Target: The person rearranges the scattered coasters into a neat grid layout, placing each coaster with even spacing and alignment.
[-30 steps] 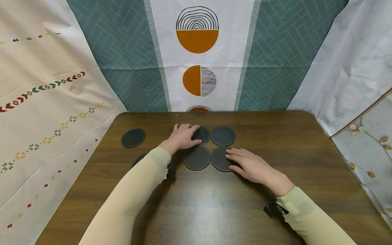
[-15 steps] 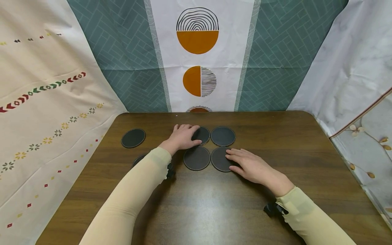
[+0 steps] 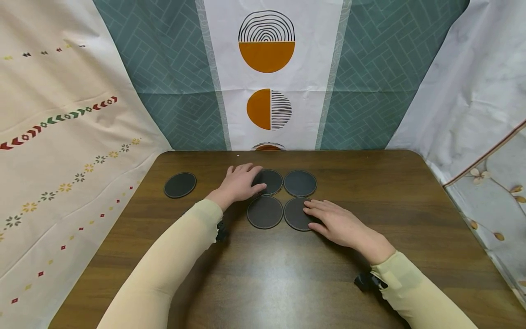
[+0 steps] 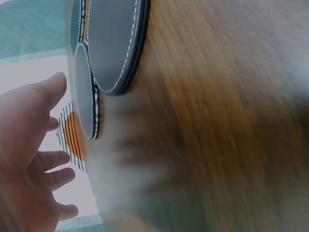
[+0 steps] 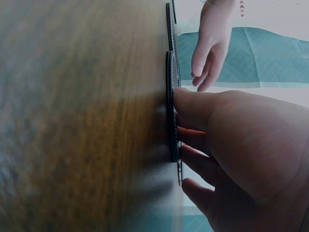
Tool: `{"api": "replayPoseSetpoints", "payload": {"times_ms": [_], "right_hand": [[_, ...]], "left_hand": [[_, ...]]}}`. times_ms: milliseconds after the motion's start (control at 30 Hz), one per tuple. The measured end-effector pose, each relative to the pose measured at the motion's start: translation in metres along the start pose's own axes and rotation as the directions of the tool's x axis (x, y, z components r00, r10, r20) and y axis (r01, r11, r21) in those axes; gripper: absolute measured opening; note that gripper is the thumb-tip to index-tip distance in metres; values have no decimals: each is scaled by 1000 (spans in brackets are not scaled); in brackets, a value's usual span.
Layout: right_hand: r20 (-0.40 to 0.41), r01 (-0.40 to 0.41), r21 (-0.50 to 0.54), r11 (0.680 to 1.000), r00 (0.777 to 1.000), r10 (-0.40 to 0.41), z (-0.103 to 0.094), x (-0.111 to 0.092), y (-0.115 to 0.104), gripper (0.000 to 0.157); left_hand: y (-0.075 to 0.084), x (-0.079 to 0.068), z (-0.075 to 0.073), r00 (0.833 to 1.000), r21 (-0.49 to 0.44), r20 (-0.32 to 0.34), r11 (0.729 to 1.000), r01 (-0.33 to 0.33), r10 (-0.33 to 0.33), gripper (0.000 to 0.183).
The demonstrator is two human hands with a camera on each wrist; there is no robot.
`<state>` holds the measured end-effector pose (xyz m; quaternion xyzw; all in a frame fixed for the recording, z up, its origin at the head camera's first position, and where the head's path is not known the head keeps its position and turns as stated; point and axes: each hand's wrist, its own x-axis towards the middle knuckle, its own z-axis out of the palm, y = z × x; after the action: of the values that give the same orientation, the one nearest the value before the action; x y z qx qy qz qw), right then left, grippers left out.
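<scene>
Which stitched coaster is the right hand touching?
The near-right coaster of the four grouped together; the right hand has its fingertips on that one alone.

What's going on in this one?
Four dark round discs sit close together, two by two, on a wooden table; a fifth disc lies apart to the left. A person's right hand touches the near right disc of the four, while the left hand, holding nothing, hovers by the far left disc.
</scene>
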<state>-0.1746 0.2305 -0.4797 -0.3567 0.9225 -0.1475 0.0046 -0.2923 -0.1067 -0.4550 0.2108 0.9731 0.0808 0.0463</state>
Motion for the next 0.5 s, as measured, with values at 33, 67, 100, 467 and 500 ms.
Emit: {"api": "replayPoseSetpoints", "payload": {"times_ms": [33,67,100,467,500], "right_hand": [[-1,1,0,1000,1000,-1,0,0,0,51],[-1,2,-1,1000,1000,-2,0,0,0,51],[0,2,-2,1000,1000,-2,0,0,1,51],[-8,5,-2,1000,1000,-5,0,-1,0,51],[-8,6,-2,1000,1000,-6,1,-1,0,51]], "left_hand": [[-1,-3,-1,1000,1,-8,1000,0,0,74],[-3,-5,-3,1000,1,-14,1000,3,-3,74],[-4,-8,-4,1000,1,-21,1000,6,-6,73],[-21,-42,-15,996,18,-86,999,30,-29,72],[-24,-45,-16,995,18,-92,999,33,-31,72]]}}
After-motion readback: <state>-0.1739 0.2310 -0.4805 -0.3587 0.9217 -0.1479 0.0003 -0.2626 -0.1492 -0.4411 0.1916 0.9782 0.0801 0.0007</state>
